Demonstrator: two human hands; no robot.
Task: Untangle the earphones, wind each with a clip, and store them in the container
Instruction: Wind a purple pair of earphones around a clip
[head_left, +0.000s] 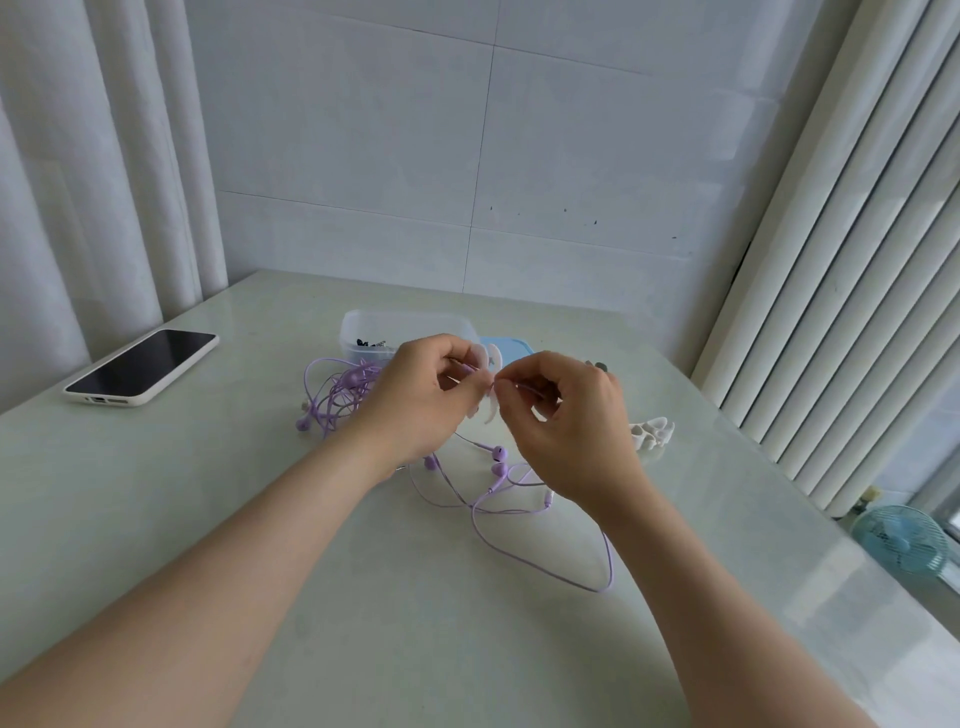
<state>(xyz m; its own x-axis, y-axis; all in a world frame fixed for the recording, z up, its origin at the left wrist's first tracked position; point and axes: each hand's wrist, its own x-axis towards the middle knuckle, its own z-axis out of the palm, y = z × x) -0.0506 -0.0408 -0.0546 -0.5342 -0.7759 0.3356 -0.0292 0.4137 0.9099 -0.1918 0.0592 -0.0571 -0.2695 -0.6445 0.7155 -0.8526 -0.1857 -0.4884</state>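
Observation:
My left hand (415, 400) holds a white winder clip (488, 358) above the table. Close beside it, my right hand (566, 421) pinches a thin purple earphone cable at the clip. That cable hangs down to a loose purple earphone set (498, 462) lying under my hands, with a long loop (605, 582) trailing toward me. A second, tangled purple earphone bundle (337, 395) lies to the left. Behind my hands stands a clear plastic container (363, 332) with a small dark item inside.
A blue lid (511, 347) lies beside the container. More white clips (652, 431) rest to the right. A phone in a white case (140, 366) lies at far left. Curtains flank the table; a small blue fan (904, 540) stands lower right.

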